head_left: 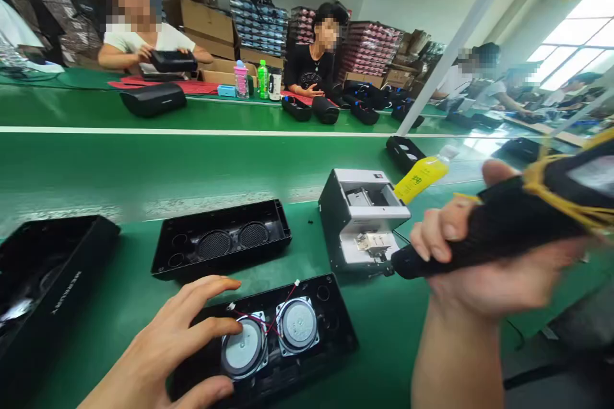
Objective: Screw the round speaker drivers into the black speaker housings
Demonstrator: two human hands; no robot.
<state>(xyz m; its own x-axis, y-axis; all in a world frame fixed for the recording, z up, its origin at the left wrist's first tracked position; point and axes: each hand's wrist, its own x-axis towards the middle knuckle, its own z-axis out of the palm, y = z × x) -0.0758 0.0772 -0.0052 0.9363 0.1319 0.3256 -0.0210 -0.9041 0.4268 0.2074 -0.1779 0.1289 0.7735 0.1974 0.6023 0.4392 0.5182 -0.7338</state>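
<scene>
My right hand (503, 268) is wrapped around a black electric screwdriver (503, 217) with yellow bands tied around it. Its nose points left, at the front outlet of a grey and black screw feeder (367, 204); whether they touch I cannot tell. My left hand (177, 339), fingers spread, reaches over a black speaker housing (336, 332). The index fingertip is at the left of two round speaker drivers (244, 348); the right driver (297, 324) sits beside it. Thin red and black wires with white connectors cross over the drivers.
Behind lies another open black housing (273, 230) with two round grilles. A larger black housing (91, 249) stands at the left. A yellow bottle (422, 176) leans behind the feeder. Across the green conveyor (192, 163), co-workers sit among more housings, bottles and stacked boxes.
</scene>
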